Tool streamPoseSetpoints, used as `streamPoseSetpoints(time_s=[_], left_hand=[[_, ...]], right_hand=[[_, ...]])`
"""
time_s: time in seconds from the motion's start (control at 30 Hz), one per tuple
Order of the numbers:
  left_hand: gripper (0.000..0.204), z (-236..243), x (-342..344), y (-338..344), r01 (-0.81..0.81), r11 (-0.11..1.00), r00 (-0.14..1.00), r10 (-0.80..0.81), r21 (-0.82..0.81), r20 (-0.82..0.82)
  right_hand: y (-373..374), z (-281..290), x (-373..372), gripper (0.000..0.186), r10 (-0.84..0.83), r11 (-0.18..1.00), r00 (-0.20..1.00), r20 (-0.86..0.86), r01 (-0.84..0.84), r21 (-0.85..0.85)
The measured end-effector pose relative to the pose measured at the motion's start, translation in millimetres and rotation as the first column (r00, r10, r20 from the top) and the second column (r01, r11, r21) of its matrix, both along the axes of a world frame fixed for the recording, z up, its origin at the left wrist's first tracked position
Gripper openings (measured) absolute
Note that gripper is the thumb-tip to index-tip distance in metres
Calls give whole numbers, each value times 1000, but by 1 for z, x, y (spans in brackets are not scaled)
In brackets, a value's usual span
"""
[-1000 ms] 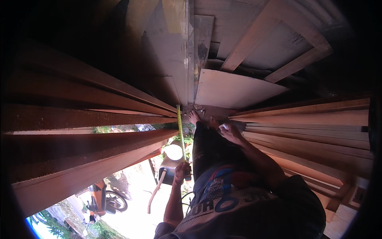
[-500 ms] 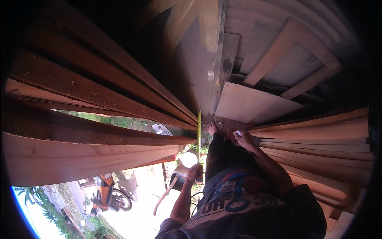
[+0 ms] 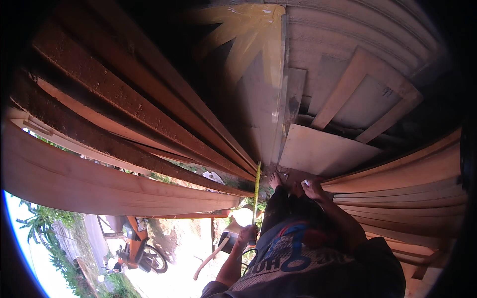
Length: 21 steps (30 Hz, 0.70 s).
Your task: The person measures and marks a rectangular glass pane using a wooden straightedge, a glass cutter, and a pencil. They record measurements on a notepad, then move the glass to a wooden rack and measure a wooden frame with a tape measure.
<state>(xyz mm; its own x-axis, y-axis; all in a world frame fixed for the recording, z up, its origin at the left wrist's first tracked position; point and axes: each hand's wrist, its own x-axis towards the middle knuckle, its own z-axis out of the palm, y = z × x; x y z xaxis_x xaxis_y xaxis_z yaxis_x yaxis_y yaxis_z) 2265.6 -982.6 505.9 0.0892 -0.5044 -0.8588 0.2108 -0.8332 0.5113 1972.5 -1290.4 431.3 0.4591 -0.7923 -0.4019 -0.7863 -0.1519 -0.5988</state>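
Note:
My left hand (image 3: 246,233) is closed around a tape measure, whose case is mostly hidden behind my fingers. Its yellow blade (image 3: 257,191) runs straight out away from me, passing the ends of the wooden boards (image 3: 198,154) on the left. The blade's far tip is at the end of the farthest boards; I cannot tell if it touches them. My right hand (image 3: 314,190) is closed on a small white stick-like object (image 3: 305,183), too small to name. That hand is in front of my legs, near the boards on the right, with nothing else visibly in it.
Long boards (image 3: 397,198) lean in a stack at right. Ahead stand a pale panel (image 3: 325,151), a wooden frame (image 3: 362,84) and a tall taped panel (image 3: 263,44). A wooden handle (image 3: 211,258) slants at lower left; beyond it stands an orange motorbike (image 3: 139,248).
My view has tilted, so boards, panels and feet appear lower and slightly to the right. Both hands keep their holds, and the tape blade stays extended.

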Motion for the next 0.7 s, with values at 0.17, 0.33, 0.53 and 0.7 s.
streamPoseSetpoints(time_s=[0.17,0.33,0.53,0.7], left_hand=[[38,-8,13,12,361,907,915,-300,-218,269],[39,13,9,14,197,961,969,-161,-196,187],[36,50,-40,27,-27,990,987,48,-139,156],[28,47,-122,63,-467,882,882,470,56,-40]], right_hand=[[-2,7,-2,12,-89,995,993,81,92,-39],[-10,36,-4,16,137,989,986,-94,-141,-35],[-20,33,5,25,388,921,901,-194,-372,112],[-35,48,0,29,500,862,845,-188,-467,195]])
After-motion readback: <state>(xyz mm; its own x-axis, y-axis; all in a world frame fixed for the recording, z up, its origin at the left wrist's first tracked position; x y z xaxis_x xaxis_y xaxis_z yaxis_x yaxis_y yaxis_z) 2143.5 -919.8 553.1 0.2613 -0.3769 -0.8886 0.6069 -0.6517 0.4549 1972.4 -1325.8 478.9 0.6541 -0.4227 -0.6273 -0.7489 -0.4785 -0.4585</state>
